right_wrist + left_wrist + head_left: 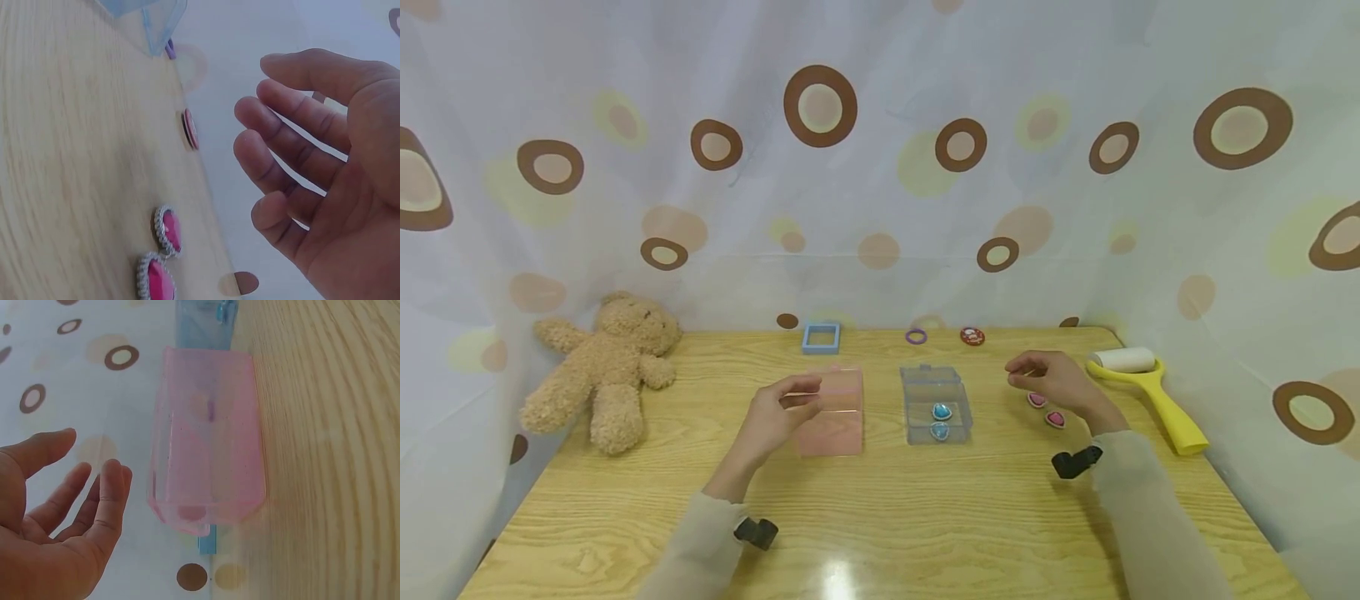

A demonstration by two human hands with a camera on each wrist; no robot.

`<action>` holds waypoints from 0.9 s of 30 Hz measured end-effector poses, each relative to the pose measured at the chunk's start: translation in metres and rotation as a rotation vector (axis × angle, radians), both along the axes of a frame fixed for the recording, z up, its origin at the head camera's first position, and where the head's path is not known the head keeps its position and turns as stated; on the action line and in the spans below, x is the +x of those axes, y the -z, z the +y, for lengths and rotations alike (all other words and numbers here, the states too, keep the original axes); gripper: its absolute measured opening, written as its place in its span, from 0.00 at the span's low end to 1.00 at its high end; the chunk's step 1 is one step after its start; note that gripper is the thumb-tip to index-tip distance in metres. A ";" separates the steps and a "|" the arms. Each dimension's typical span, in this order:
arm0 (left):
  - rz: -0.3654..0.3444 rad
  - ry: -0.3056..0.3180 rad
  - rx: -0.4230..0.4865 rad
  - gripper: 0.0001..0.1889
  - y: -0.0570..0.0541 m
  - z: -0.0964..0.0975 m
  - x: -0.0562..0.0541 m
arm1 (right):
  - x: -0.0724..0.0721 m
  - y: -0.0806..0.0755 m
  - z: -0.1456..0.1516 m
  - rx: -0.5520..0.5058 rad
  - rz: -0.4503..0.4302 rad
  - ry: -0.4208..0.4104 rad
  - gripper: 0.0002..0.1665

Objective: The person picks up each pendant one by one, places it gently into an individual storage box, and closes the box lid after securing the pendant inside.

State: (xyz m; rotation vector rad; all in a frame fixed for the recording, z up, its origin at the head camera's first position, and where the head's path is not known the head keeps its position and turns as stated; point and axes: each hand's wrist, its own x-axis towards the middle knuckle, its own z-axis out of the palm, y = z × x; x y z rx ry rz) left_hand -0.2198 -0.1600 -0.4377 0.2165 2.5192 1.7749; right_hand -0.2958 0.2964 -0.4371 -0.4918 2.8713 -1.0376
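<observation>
My left hand (781, 417) hovers beside the left edge of an open pink plastic box (830, 433), its fingers loosely bent around nothing. That box has no items in it. Next to it lies an open clear bluish box (917, 417) with two blue gems (942, 412) in its near compartment. On the right, my right hand (1051, 379) is held above the table, relaxed, with nothing between thumb and fingers. Two pink gems (167, 230) with silvery beaded rims lie on the wood just below it, apart from the hand.
A teddy bear (617, 367) sits at the left. Along the back are a blue square frame (822, 349), a purple ring (916, 337) and a red round badge (972, 336). A yellow-handled lint roller (1165, 404) lies at the right edge. A patterned curtain (880, 183) encloses the table.
</observation>
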 end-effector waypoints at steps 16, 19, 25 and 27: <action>-0.033 -0.075 -0.038 0.24 0.012 -0.025 0.003 | -0.002 0.027 0.036 0.022 -0.139 0.109 0.21; -0.066 -0.070 -0.045 0.25 0.014 -0.029 0.003 | -0.003 0.031 0.041 0.027 -0.153 0.122 0.21; -0.130 0.012 -0.048 0.27 0.019 -0.034 0.004 | -0.009 0.043 0.050 0.053 -0.177 0.127 0.23; -0.136 0.042 -0.051 0.28 0.019 -0.035 0.005 | -0.010 0.046 0.051 0.050 -0.178 0.118 0.22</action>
